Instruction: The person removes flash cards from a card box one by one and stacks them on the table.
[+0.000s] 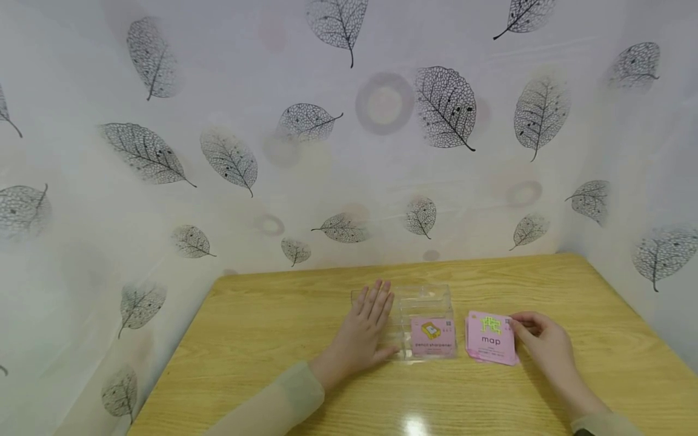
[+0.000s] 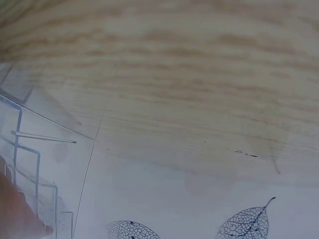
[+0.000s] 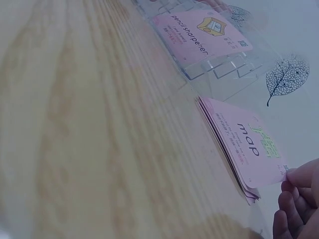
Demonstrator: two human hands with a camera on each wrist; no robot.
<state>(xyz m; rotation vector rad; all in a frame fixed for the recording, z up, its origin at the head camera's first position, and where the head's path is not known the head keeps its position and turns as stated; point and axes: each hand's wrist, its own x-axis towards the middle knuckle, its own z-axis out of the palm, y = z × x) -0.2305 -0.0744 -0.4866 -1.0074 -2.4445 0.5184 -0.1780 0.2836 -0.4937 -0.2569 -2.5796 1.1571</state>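
A pile of pink flash cards lies on the table, its top card, the "map" card, showing a green drawing. My right hand pinches that card's right edge between thumb and fingers. To the left stands a clear plastic box with stepped compartments, a pink "pencil sharpener" card in its front one. My left hand rests on the box's left part with fingers straight. In the left wrist view only a blurred bit of that hand shows at the lower left, beside clear box walls.
The light wooden table reaches back to a pale wall covering printed with dark leaves. The same covering rises along the left and right sides. Light glares off the table near its front edge.
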